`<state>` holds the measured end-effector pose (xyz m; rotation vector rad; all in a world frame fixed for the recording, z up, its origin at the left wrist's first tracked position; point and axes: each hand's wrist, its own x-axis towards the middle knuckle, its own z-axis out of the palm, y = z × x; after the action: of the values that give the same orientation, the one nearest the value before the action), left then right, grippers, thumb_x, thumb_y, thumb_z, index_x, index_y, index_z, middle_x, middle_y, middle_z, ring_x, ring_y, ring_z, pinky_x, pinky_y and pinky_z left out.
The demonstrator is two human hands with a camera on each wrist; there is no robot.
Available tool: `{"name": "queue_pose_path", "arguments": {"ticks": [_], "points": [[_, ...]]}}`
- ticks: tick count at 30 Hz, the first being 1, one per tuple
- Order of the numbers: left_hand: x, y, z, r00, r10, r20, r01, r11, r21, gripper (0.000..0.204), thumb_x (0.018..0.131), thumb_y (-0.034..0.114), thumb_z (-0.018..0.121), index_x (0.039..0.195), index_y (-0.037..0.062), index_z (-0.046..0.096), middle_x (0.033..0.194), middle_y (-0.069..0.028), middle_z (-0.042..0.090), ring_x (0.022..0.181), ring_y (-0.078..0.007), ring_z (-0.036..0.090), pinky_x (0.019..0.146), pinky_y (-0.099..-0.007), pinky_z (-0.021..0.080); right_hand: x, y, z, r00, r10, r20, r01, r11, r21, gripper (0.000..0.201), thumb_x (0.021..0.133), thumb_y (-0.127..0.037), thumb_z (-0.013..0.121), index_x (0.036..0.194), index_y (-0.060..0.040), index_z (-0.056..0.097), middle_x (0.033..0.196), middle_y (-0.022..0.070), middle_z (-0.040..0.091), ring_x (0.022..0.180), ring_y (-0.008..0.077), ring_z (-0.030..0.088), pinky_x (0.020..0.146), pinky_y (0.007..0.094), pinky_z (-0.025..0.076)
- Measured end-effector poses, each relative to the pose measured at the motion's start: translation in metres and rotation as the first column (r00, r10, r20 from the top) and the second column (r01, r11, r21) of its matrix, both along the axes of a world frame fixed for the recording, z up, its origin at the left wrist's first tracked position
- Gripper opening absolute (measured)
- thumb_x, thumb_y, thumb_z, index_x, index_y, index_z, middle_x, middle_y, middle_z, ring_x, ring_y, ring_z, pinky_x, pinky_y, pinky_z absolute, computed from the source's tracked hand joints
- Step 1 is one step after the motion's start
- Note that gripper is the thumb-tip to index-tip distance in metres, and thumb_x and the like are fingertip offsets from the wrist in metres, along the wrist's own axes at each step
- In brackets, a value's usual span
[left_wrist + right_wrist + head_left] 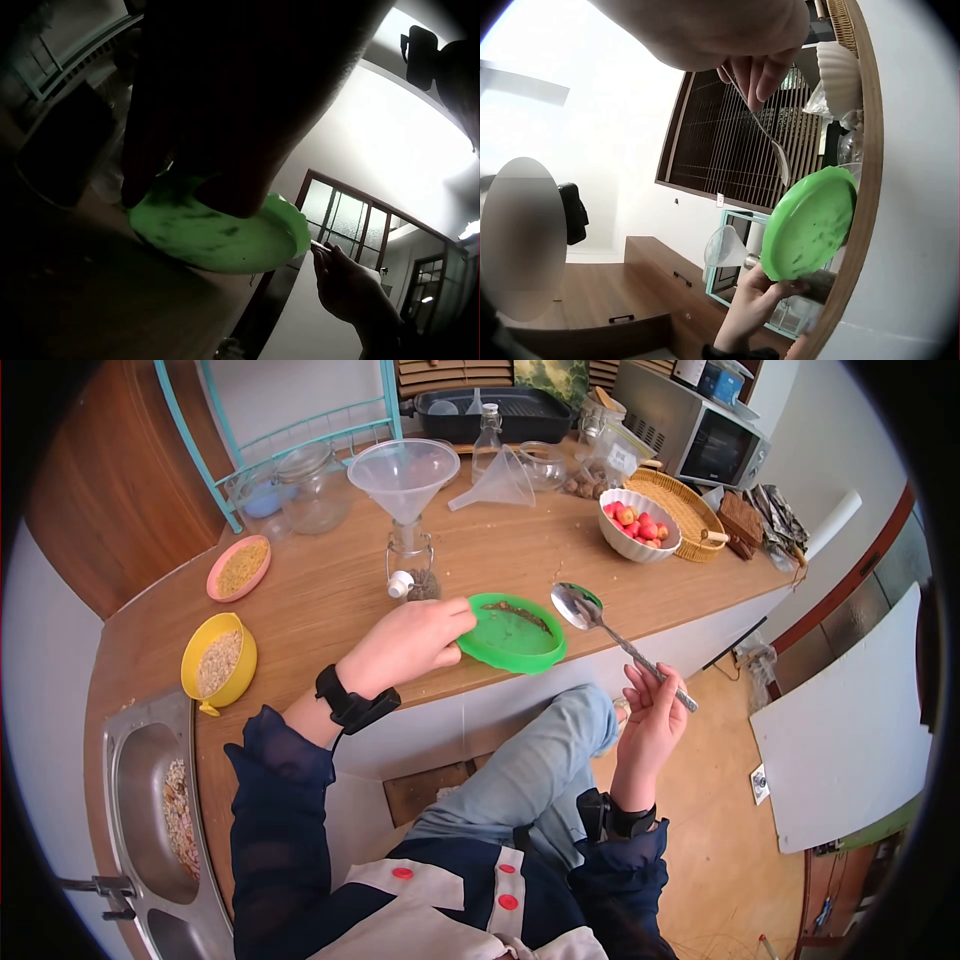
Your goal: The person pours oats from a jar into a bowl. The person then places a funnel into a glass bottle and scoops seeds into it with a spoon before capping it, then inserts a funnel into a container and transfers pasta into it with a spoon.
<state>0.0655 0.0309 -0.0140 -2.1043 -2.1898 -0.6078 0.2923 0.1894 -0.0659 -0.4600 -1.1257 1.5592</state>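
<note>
My left hand [412, 645] grips the near-left rim of a green scalloped dish [512, 646], held at the counter's front edge. Dark loose bits lie along the dish's far side. In my right hand [652, 725], thumb and fingers pinch the handle of a metal spoon [576, 606], its bowl just right of the dish. The right wrist view shows the spoon [781, 161] above the dish [810, 221]. Beyond my left hand stands a swing-top glass bottle [424, 584] with dark grains at the bottom and a clear funnel [404, 478] in its neck.
A pink dish [240, 568] and a yellow cup [222, 660] of grains stand left, near the steel sink [150, 800]. A second funnel [497, 482], glass jars and a white bowl of red fruit [640, 550] are behind. A teal rack [310, 438] stands at the back.
</note>
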Motion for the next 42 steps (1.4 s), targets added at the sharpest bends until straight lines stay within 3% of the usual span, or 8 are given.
{"name": "queue_pose_path", "arguments": {"ticks": [14,21,24,26,29,36,39,42], "points": [[0.008,0.000,-0.028,0.997,0.039,-0.068,-0.039,0.999,0.002,0.021,0.070,0.012,0.059,0.086,0.0031,0.049,0.089,-0.0081,0.048,0.083,-0.0258,0.051,0.067,-0.0354,0.044,-0.006,-0.007,0.003,0.993,-0.038,0.109,0.041,0.999,-0.024,0.023,0.091,-0.016,0.040,0.097,0.0026,0.051,0.085,0.0144,0.061,0.078,0.0204,0.062,0.062,0.0225,0.050],[0.014,0.008,-0.022,0.999,0.000,-0.047,-0.001,1.000,-0.009,0.031,0.071,0.023,0.063,0.092,0.0033,0.049,0.093,-0.0096,0.049,0.085,-0.0274,0.051,0.069,-0.0355,0.044,-0.017,-0.021,0.015,0.956,-0.129,0.264,0.025,0.931,0.363,0.010,0.084,-0.001,0.049,0.083,0.0071,0.055,0.083,0.0117,0.062,0.075,0.0186,0.062,0.065,0.0251,0.049],[0.016,0.011,-0.018,0.995,0.063,0.079,-0.073,0.990,0.125,0.037,0.074,0.029,0.062,0.094,0.0013,0.048,0.096,-0.0119,0.048,0.085,-0.0312,0.051,0.071,-0.0370,0.044,-0.027,-0.018,0.013,0.946,-0.230,0.230,0.010,0.726,0.688,0.007,0.079,0.003,0.055,0.085,0.0025,0.056,0.081,0.0129,0.061,0.071,0.0207,0.061,0.064,0.0271,0.048],[0.017,0.021,-0.018,0.893,0.391,0.225,-0.407,0.913,0.026,0.043,0.076,0.034,0.059,0.094,-0.0032,0.046,0.096,-0.0182,0.049,0.085,-0.0350,0.051,0.073,-0.0394,0.042,-0.031,-0.020,0.021,0.919,-0.267,0.290,-0.027,0.691,0.722,0.006,0.079,0.002,0.054,0.085,0.0023,0.056,0.080,0.0129,0.061,0.071,0.0210,0.061,0.063,0.0271,0.048],[0.014,0.040,-0.030,0.892,0.367,0.264,-0.377,0.926,-0.014,0.047,0.079,0.036,0.056,0.094,-0.0075,0.044,0.097,-0.0246,0.049,0.086,-0.0365,0.051,0.073,-0.0409,0.042,-0.040,-0.017,0.025,0.887,-0.305,0.347,-0.076,0.645,0.760,0.006,0.080,0.001,0.053,0.086,0.0017,0.056,0.078,0.0127,0.061,0.071,0.0217,0.060,0.062,0.0274,0.047],[-0.004,0.070,-0.044,0.881,0.432,0.193,-0.428,0.902,-0.064,0.024,0.077,0.018,0.052,0.077,-0.0051,0.048,0.072,-0.0245,0.055,0.073,-0.0395,0.054,0.065,-0.0456,0.042,-0.052,-0.004,0.020,0.889,-0.322,0.326,-0.097,0.563,0.821,0.007,0.083,-0.003,0.051,0.088,-0.0003,0.054,0.075,0.0117,0.060,0.069,0.0217,0.060,0.059,0.0280,0.046],[-0.005,0.072,-0.049,0.879,0.435,0.194,-0.435,0.899,-0.045,0.020,0.077,0.015,0.050,0.076,-0.0047,0.046,0.070,-0.0246,0.055,0.069,-0.0389,0.055,0.063,-0.0454,0.043,-0.049,-0.001,0.028,0.893,-0.252,0.374,-0.118,0.671,0.732,0.006,0.084,-0.004,0.049,0.087,-0.0005,0.053,0.074,0.0124,0.059,0.067,0.0226,0.060,0.059,0.0287,0.046],[-0.007,0.075,-0.048,0.867,0.415,0.276,-0.418,0.907,-0.052,0.017,0.077,0.011,0.049,0.078,-0.0056,0.046,0.067,-0.0241,0.055,0.060,-0.0349,0.057,0.058,-0.0422,0.045,-0.048,0.003,0.039,0.884,-0.277,0.376,-0.117,0.648,0.753,0.006,0.084,-0.004,0.048,0.086,0.0000,0.052,0.072,0.0133,0.058,0.066,0.0251,0.059,0.058,0.0298,0.045]]}}
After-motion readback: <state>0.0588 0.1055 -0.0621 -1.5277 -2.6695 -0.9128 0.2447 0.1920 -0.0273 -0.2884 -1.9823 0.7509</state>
